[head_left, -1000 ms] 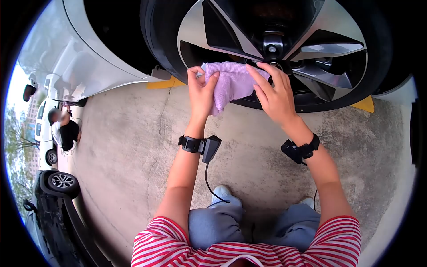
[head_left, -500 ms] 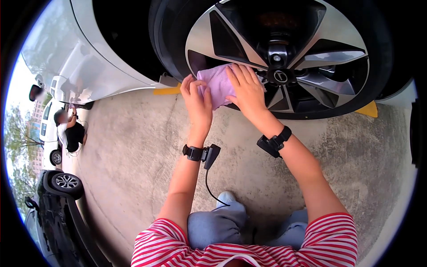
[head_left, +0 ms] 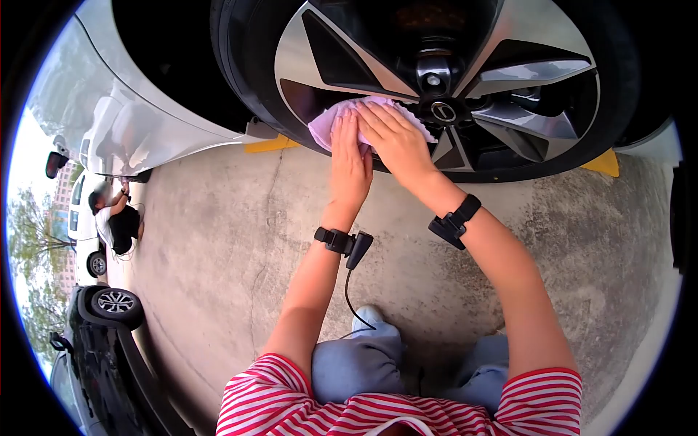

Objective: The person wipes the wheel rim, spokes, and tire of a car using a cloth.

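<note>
A pink cloth (head_left: 331, 120) lies against the lower left of a car wheel's silver-and-black rim (head_left: 465, 156). My right hand (head_left: 396, 142) rests flat on the cloth, fingers stretched out towards the hub. Beside it, my left hand (head_left: 350, 163) also lies on the cloth with its fingers extended and close together, their tips touching or nearly touching the right fingers. Part of the cloth is hidden beneath both hands. Each wrist wears a black strap (head_left: 451, 221) with a small device; a cable runs down from the left one.
The black tyre (head_left: 247, 73) fills the top, with yellow blocks (head_left: 273, 144) on either side. A light car body (head_left: 167, 123) extends left. Concrete floor (head_left: 218, 232) lies below. At far left are a black car (head_left: 109, 363) and a crouching person (head_left: 120, 218).
My left hand has moved up and right onto the cloth, its fingers going from curled at the edge to stretched flat. The cloth is more spread along the rim. The view has shifted slightly.
</note>
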`<action>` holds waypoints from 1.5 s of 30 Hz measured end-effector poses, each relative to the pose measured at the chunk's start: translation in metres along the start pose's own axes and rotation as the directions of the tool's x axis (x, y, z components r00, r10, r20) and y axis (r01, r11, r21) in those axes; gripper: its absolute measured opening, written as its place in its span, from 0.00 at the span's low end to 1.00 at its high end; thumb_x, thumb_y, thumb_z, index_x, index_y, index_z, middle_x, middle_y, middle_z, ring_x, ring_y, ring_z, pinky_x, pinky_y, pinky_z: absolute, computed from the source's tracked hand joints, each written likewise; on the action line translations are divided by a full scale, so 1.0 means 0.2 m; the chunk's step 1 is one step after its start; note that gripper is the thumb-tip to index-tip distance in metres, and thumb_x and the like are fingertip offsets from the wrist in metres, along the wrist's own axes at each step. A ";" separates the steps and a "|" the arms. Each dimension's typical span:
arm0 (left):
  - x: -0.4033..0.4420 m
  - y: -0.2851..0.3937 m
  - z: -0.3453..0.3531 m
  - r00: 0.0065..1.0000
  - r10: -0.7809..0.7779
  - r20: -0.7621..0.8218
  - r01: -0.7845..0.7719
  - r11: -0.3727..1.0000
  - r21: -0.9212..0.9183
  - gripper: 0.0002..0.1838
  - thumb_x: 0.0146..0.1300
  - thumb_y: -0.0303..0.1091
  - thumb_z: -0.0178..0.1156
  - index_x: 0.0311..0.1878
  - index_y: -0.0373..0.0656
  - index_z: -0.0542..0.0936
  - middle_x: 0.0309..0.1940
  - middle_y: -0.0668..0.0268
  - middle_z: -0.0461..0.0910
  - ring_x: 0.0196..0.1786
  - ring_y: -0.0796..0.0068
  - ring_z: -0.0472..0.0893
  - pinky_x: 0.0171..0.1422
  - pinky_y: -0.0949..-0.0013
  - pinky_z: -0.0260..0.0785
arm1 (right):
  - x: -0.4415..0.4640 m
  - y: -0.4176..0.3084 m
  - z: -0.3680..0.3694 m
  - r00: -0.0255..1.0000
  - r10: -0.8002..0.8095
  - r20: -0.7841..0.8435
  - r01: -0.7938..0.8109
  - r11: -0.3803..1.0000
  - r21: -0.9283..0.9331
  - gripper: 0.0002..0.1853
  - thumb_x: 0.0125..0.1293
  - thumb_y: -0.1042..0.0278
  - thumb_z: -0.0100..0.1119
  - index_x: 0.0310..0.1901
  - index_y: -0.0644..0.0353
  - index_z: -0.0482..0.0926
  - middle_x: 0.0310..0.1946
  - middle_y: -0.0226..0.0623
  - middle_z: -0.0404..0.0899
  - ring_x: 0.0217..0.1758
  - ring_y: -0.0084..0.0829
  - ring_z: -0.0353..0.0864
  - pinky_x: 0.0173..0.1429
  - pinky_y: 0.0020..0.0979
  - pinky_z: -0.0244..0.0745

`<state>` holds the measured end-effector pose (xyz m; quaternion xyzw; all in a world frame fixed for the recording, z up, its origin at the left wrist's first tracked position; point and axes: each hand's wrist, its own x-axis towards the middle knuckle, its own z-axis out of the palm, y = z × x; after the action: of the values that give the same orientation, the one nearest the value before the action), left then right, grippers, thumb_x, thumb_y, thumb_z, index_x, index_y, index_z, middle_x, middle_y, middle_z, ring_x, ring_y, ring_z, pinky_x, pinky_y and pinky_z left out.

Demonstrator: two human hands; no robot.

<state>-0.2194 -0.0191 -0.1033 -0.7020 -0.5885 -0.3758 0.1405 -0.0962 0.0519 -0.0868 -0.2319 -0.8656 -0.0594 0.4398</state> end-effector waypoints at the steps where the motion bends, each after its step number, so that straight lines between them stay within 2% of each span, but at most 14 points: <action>1: 0.02 0.04 -0.01 0.999 0.026 0.025 -0.026 0.999 0.025 0.40 0.55 0.14 0.55 0.73 0.36 0.56 0.72 0.50 0.58 0.75 0.47 0.57 0.78 0.51 0.48 | -0.02 0.04 -0.04 0.999 -0.026 -0.027 0.026 1.000 -0.009 0.21 0.57 0.72 0.55 0.54 0.62 0.78 0.60 0.37 0.76 0.66 0.33 0.72 0.73 0.35 0.63; 9: 0.05 0.12 -0.06 0.999 0.026 0.029 -0.024 0.996 -0.082 0.32 0.55 0.13 0.54 0.67 0.36 0.68 0.65 0.52 0.70 0.67 0.52 0.70 0.70 0.57 0.64 | -0.04 0.06 -0.22 1.000 -0.018 -0.008 0.018 0.999 0.047 0.20 0.55 0.72 0.58 0.52 0.63 0.79 0.56 0.38 0.79 0.62 0.35 0.75 0.70 0.36 0.67; 11: 0.09 0.13 -0.11 0.983 0.031 -0.182 -0.045 0.996 -0.075 0.26 0.56 0.13 0.54 0.61 0.35 0.75 0.59 0.53 0.77 0.63 0.53 0.75 0.69 0.56 0.64 | 0.04 0.01 -0.27 0.995 0.013 -0.102 -0.001 0.993 0.121 0.19 0.55 0.73 0.59 0.51 0.59 0.81 0.52 0.35 0.81 0.59 0.36 0.78 0.67 0.37 0.70; 13: 0.21 0.16 -0.21 0.916 0.120 -0.384 -0.107 0.993 0.057 0.24 0.57 0.12 0.54 0.59 0.34 0.77 0.58 0.53 0.78 0.63 0.51 0.76 0.70 0.54 0.63 | 0.18 -0.05 -0.32 0.965 0.008 -0.264 0.040 0.983 0.177 0.17 0.55 0.72 0.60 0.48 0.55 0.84 0.50 0.31 0.82 0.56 0.34 0.79 0.66 0.37 0.71; 17: 0.51 0.22 -0.35 0.710 0.098 -0.697 -0.094 0.995 0.045 0.23 0.58 0.11 0.52 0.57 0.32 0.78 0.57 0.52 0.79 0.64 0.47 0.74 0.71 0.53 0.62 | 0.55 -0.15 -0.43 0.835 -0.102 -0.541 0.147 0.988 0.042 0.14 0.58 0.71 0.60 0.47 0.49 0.85 0.51 0.27 0.83 0.58 0.32 0.79 0.65 0.35 0.72; 18: 0.57 0.23 -0.36 0.695 0.086 -0.713 -0.116 0.993 0.007 0.22 0.58 0.11 0.52 0.57 0.32 0.78 0.56 0.52 0.79 0.64 0.49 0.74 0.71 0.53 0.62 | 0.60 -0.15 -0.42 0.824 -0.085 -0.560 0.131 0.991 0.043 0.14 0.58 0.71 0.61 0.46 0.50 0.85 0.52 0.27 0.83 0.60 0.31 0.79 0.65 0.35 0.72; 21: 0.60 0.15 -0.29 0.792 -0.003 -0.610 -0.071 0.993 -0.096 0.23 0.58 0.11 0.52 0.57 0.33 0.78 0.56 0.52 0.79 0.64 0.52 0.75 0.71 0.54 0.63 | 0.61 -0.05 -0.35 0.827 -0.101 -0.553 0.124 0.992 0.005 0.13 0.58 0.71 0.61 0.46 0.52 0.85 0.52 0.27 0.82 0.60 0.30 0.78 0.66 0.35 0.72; 26: 0.46 0.19 -0.24 0.863 0.030 -0.505 -0.071 0.996 -0.062 0.23 0.58 0.09 0.53 0.56 0.36 0.80 0.54 0.55 0.81 0.61 0.57 0.78 0.67 0.61 0.67 | 0.40 0.05 -0.33 0.879 -0.156 -0.452 0.177 0.984 0.004 0.13 0.57 0.72 0.62 0.45 0.56 0.85 0.52 0.28 0.83 0.59 0.31 0.79 0.65 0.35 0.73; 33: 0.29 0.26 -0.06 0.940 0.035 -0.339 -0.093 0.983 -0.157 0.23 0.50 0.12 0.58 0.51 0.40 0.83 0.48 0.58 0.84 0.55 0.60 0.82 0.60 0.63 0.73 | 0.04 0.17 -0.30 0.960 -0.071 -0.271 0.066 0.997 -0.030 0.16 0.57 0.75 0.61 0.48 0.56 0.84 0.55 0.28 0.81 0.61 0.33 0.78 0.64 0.37 0.74; 35: 0.27 0.29 -0.09 0.952 0.023 -0.306 -0.071 0.986 -0.148 0.23 0.50 0.13 0.58 0.50 0.40 0.84 0.48 0.59 0.84 0.54 0.61 0.82 0.60 0.63 0.73 | 0.02 0.15 -0.34 0.968 -0.003 -0.253 0.017 0.998 0.053 0.17 0.56 0.77 0.60 0.49 0.58 0.84 0.55 0.30 0.81 0.61 0.36 0.78 0.64 0.39 0.73; 38: 0.37 0.32 -0.15 0.910 0.107 -0.400 -0.164 0.980 -0.111 0.21 0.50 0.13 0.58 0.49 0.39 0.84 0.46 0.58 0.85 0.54 0.60 0.83 0.61 0.62 0.73 | 0.12 0.08 -0.41 0.937 0.077 -0.341 -0.026 0.988 0.152 0.18 0.57 0.80 0.58 0.49 0.59 0.84 0.54 0.35 0.82 0.60 0.40 0.78 0.63 0.41 0.74; 40: 0.54 0.40 -0.26 0.799 0.178 -0.574 -0.214 0.977 0.004 0.21 0.51 0.12 0.56 0.48 0.38 0.85 0.47 0.59 0.85 0.55 0.58 0.82 0.65 0.57 0.70 | 0.30 -0.02 -0.48 0.833 0.108 -0.543 0.001 0.981 0.197 0.18 0.57 0.81 0.58 0.49 0.60 0.84 0.53 0.36 0.82 0.60 0.44 0.78 0.62 0.41 0.75; 42: 0.72 0.43 -0.31 0.667 0.163 -0.727 -0.274 0.961 -0.036 0.24 0.50 0.10 0.52 0.49 0.39 0.85 0.47 0.60 0.85 0.59 0.57 0.79 0.68 0.54 0.65 | 0.49 -0.08 -0.52 0.756 0.144 -0.638 0.011 0.973 0.233 0.20 0.56 0.81 0.59 0.52 0.60 0.83 0.54 0.36 0.81 0.61 0.44 0.77 0.61 0.41 0.75; 45: 0.84 0.43 -0.28 0.712 0.078 -0.698 -0.217 0.969 -0.114 0.24 0.48 0.11 0.52 0.46 0.42 0.86 0.43 0.63 0.86 0.54 0.60 0.82 0.65 0.60 0.69 | 0.54 -0.01 -0.44 0.742 0.235 -0.628 -0.038 0.950 0.310 0.22 0.57 0.83 0.57 0.55 0.62 0.80 0.56 0.41 0.79 0.63 0.47 0.76 0.63 0.40 0.73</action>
<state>-0.1559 0.0426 0.0717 -0.5672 -0.3979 -0.6503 0.3115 -0.0878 0.0610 0.0511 -0.1957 -0.6352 0.0172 0.7470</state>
